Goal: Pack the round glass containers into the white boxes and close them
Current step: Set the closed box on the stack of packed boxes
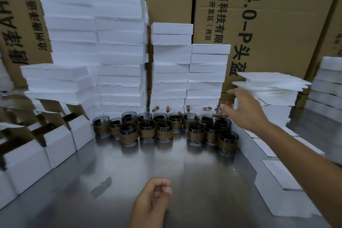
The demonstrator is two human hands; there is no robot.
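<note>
Several round dark glass containers point(164, 129) with brown bands stand in rows at the back of the metal table point(148, 163). Behind them is a row of clear glasses point(206, 110) with brown pieces inside. Open white boxes point(61, 139) with raised flaps line the left side. Flat white boxes point(277, 177) lie along the right edge. My right hand point(244, 111) reaches out at the back right with fingers spread, above the rightmost glasses and close to a pile of foam sheets point(272, 83); it holds nothing. My left hand point(153, 198) rests near the front with fingers curled, empty.
Tall stacks of white foam blocks point(118, 52) rise behind the glasses, with lower stacks at the centre point(207, 72) and left point(55, 79). Large brown cartons point(277, 24) form the back wall. More foam pieces point(325, 83) are piled at the far right.
</note>
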